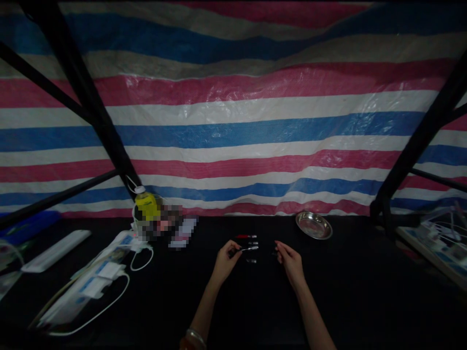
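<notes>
My left hand pinches a thin pen-like part with a silvery tip and holds it pointing right, just above the black table. My right hand hovers a short way to the right, fingers curled around a small dark piece that is too dim to make out. Between and beyond the hands lie a red pen, a dark pen part and a small silvery piece.
A round metal dish sits at the back right. At the back left stand a yellow bottle, white power strips and cables. Black frame poles rise on both sides before a striped tarp. More clutter lies at the far right.
</notes>
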A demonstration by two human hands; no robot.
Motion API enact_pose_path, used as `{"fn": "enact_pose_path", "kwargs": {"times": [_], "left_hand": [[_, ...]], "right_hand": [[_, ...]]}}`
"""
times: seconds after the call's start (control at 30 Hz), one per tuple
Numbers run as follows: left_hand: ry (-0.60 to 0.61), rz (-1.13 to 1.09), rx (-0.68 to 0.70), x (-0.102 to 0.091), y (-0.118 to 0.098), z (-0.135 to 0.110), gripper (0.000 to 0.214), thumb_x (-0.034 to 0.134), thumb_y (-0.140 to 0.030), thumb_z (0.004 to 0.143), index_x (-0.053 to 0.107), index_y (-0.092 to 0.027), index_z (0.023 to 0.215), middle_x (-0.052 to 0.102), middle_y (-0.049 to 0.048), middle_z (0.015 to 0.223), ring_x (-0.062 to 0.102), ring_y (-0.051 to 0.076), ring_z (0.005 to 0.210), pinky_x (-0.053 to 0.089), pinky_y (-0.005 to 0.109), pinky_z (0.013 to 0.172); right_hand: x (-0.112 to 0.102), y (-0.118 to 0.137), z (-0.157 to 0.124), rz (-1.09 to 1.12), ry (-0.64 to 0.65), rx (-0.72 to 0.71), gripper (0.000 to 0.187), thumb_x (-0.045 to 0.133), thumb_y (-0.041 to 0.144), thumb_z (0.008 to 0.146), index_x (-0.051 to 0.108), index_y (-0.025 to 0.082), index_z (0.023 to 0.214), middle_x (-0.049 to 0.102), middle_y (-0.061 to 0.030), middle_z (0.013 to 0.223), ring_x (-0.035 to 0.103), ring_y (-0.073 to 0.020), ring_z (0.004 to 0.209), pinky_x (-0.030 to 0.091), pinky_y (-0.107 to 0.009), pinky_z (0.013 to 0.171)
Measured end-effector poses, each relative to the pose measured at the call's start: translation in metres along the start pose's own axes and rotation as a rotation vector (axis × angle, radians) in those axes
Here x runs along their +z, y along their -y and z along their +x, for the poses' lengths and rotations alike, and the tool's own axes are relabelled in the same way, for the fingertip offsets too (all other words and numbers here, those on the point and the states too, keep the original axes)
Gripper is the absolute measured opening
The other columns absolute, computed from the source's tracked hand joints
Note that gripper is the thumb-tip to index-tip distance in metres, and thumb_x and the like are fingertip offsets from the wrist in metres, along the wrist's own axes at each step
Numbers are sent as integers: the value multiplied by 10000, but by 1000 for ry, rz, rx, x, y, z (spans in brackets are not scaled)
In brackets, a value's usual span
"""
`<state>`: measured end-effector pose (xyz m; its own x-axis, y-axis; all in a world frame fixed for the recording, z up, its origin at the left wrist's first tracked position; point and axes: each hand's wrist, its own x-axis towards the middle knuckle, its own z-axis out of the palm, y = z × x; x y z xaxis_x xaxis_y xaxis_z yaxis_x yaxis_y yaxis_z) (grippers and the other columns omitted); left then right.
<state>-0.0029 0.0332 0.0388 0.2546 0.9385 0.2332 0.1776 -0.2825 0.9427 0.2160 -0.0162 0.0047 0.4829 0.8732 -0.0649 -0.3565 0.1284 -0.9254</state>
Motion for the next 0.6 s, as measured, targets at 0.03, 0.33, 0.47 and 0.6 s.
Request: {"fn": "enact_pose_path", "kwargs": {"times": [0.03,0.33,0.47,0.6], "left_hand": [[-8,34,29,2,4,-1,110,617,-273,688,565,-187,731,639,15,781,576,150,716,442,279,680],[20,277,90,7,27,-11,177,576,-240,740,672,-264,886,670,27,908,587,202,888,434,384,853],[-7,318,79,8,26,-14,183,578,-244,738,676,-283,887,665,24,904,588,215,900,413,407,870],[-16,327,101,8,27,-15,169,566,-247,745,675,-282,869,675,25,932,582,227,938,397,426,883]], "right_hand": [[-3,-1,1,-108,-43,-91,380,733,449,600,710,172,858,645,-29,720,512,-130,584,430,-284,560],[-11,-11,-2,-830,109,-430,323,538,506,775,718,272,903,606,-54,709,499,-210,727,387,-380,754],[-12,-14,-3,-953,131,-464,251,557,459,768,725,303,870,555,-49,691,473,-207,703,378,-354,689],[-13,-16,-3,-1028,149,-488,228,546,419,779,724,307,865,552,-61,726,474,-217,723,385,-357,685]]}}
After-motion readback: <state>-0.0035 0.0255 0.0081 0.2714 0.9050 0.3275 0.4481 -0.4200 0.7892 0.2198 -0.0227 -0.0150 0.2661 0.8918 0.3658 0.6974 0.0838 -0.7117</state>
